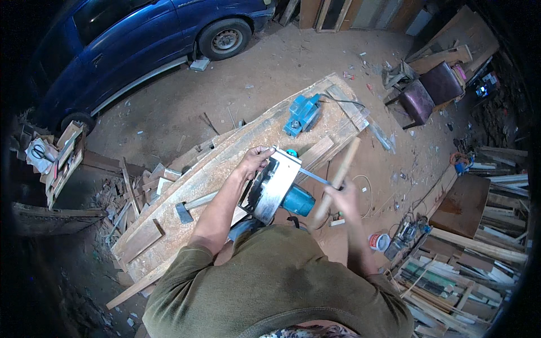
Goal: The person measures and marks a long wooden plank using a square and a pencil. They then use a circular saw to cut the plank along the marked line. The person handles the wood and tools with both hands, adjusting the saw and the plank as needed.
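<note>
My left hand (256, 160) grips the upper edge of a circular saw (276, 188), tilted so its flat silver base plate faces up. The saw's teal motor housing (297, 201) sticks out to the right. A narrow metal bar (313, 176) runs from the plate towards my right hand. My right hand (345, 198), slightly blurred, is closed on a pale wooden stick (338, 179) held at a slant across the bar's outer end. Whether my fingers also touch the bar, I cannot tell. The saw is held over the near side of a workbench (225, 163) strewn with sawdust.
A teal electric planer (304, 115) lies on the bench's far end, and a hatchet-like tool (184, 213) on its left part. Wood offcuts (143, 239) lie nearby. A blue vehicle (146, 50) stands behind. To the right are a chair (420, 101), a bucket (379, 242) and stacked boards (462, 276).
</note>
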A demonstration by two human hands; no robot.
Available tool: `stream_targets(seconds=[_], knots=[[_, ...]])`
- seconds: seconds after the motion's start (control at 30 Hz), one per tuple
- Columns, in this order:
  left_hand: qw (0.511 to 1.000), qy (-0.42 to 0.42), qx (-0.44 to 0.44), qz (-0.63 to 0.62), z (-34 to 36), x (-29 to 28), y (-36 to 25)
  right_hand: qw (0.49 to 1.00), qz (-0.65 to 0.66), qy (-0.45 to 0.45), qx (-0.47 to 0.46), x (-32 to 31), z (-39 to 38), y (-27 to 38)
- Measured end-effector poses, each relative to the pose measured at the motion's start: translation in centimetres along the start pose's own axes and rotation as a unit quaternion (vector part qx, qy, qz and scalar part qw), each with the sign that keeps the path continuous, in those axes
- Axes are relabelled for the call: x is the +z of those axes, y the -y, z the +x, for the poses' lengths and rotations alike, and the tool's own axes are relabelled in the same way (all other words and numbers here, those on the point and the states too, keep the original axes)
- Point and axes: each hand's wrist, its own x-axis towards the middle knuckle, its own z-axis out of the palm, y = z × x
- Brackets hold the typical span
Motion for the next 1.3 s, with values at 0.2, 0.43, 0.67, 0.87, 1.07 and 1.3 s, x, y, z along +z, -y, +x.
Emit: stream_targets(seconds=[0.2, 0.43, 0.67, 0.87, 1.07, 1.3], knots=[[0.997, 0.063, -0.007, -0.035, -0.2, 0.7, 0.7, 0.948, -0.304, 0.093, 0.005, -8.0, 1.7, 5.6], [0.996, 0.080, 0.008, -0.048, 1.0, 0.2, 2.9, 0.992, -0.084, 0.077, 0.063, -10.5, 3.7, -4.9], [0.992, 0.110, 0.037, -0.043, -0.1, -0.6, 1.2, 0.927, -0.351, -0.081, -0.109, -17.5, 3.1, -1.3], [0.963, 0.225, 0.014, -0.148, 0.5, -1.0, 2.0, 0.849, -0.436, 0.201, -0.219, -2.5, 5.6, 15.3], [0.967, 0.182, -0.037, -0.172, 0.2, -1.4, 2.5, 0.659, -0.518, 0.334, -0.432, 13.1, 6.9, 14.5], [0.920, 0.146, -0.084, -0.353, -0.3, -0.3, 2.7, 0.610, -0.552, 0.348, -0.450, 17.6, 7.0, 11.6]])
